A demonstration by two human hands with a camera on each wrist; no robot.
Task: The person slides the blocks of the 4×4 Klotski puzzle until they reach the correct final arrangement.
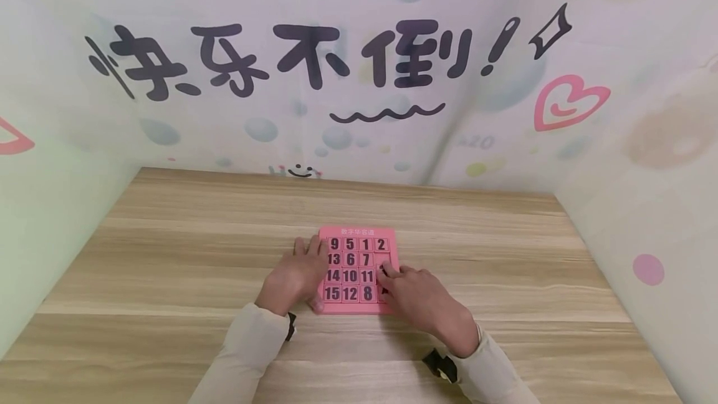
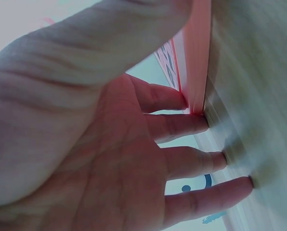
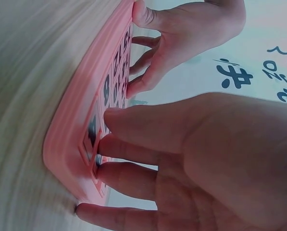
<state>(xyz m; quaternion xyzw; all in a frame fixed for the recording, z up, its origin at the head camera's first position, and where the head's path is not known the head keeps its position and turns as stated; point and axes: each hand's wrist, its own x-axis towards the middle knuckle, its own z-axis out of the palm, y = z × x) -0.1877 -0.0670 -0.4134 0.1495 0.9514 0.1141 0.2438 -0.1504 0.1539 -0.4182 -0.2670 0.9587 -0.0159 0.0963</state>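
Pink number puzzle (image 1: 359, 268) at the lower centre of the head view, flat on a wood-grain table (image 1: 168, 235); a white backdrop (image 1: 336, 142) with dark lettering fills the top. The left hand (image 1: 297, 273) rests along the puzzle's left edge, the right hand (image 1: 423, 298) over its right-hand tiles; the two stand apart.

From the left wrist, four fingers extend, spread, toward the pink frame at upper centre, the lower ones touching the table; how the thumb meets the frame I cannot quite tell.

From the right wrist, thumb and fingertips touch tiles left of centre, the lowest visible finger reaching the table.
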